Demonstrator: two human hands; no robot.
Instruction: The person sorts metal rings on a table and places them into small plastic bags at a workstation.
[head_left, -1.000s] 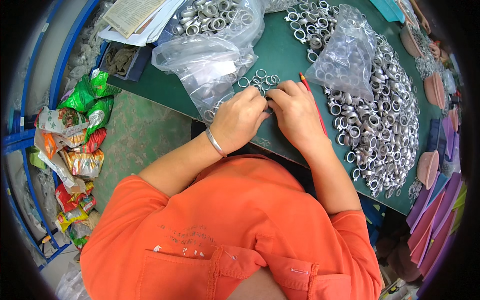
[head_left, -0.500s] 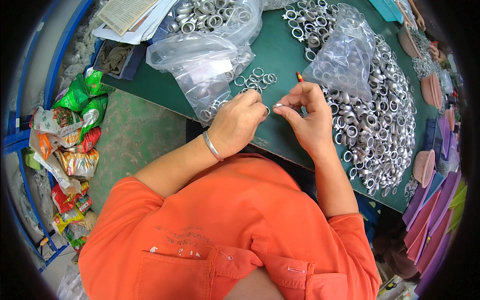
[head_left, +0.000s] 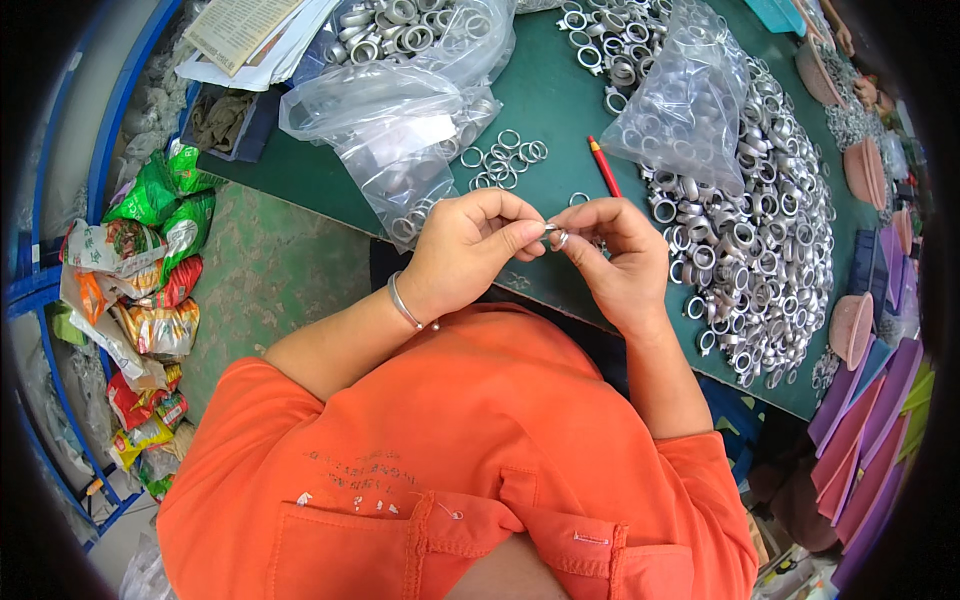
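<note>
1. While pinching small metal parts (head_left: 561,240) between clamped fingertips of left hand (head_left: 474,247) and right hand (head_left: 627,262), works over green table (head_left: 545,90), near its edge.
2. Could drop one by slackening either pinch.

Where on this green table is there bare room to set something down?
The widest free patch of green tabletop lies between the clear bag of rings and the far ring heap, with loose rings and the red pencil nearer you. Another borders the blue bin, that bag and the table's edge. The big ring heap crowds the right side.
</note>
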